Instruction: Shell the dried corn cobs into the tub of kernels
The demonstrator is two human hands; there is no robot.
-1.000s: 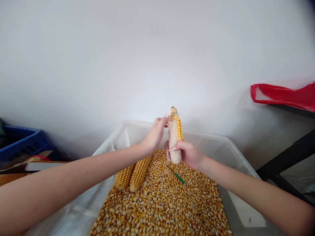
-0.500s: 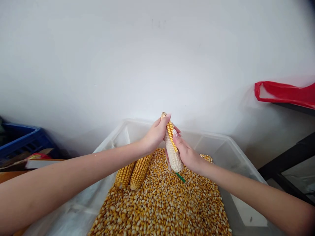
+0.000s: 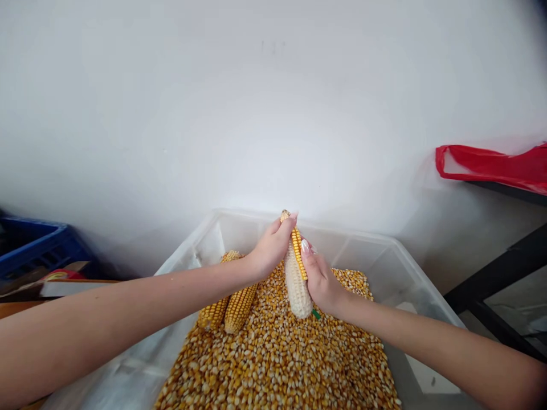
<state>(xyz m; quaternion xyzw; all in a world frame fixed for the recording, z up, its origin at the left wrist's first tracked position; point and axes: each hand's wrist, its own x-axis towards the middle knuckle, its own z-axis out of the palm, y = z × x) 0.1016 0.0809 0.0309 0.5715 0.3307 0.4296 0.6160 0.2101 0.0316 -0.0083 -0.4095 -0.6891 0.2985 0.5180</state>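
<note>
An ear of corn [image 3: 298,287] is held between my two hands, tilted, its lower end pointing down toward me. Most of its visible side is bare white cob, with a narrow band of yellow kernels running lengthwise. My left hand [image 3: 273,244] is closed around the upper end. Lower on the right side, my right hand [image 3: 323,280] grips it, thumb against the kernel band; its other fingers are mostly hidden behind. Beneath lie many loose corn kernels [image 3: 273,364]. Two full ears of corn [image 3: 240,307] rest on them under my left forearm.
A translucent plastic bin [image 3: 395,250] holds the kernels, standing against a white wall. A green strip [image 3: 316,314] lies among the kernels. At left is a blue crate [image 3: 38,245]; at right, a red plastic bag [image 3: 496,165] on a black frame [image 3: 499,273].
Both hands and the held ear have moved slightly lower in view. The kernel band is shorter at its lower end. My left fingers no longer show beneath the cob.
</note>
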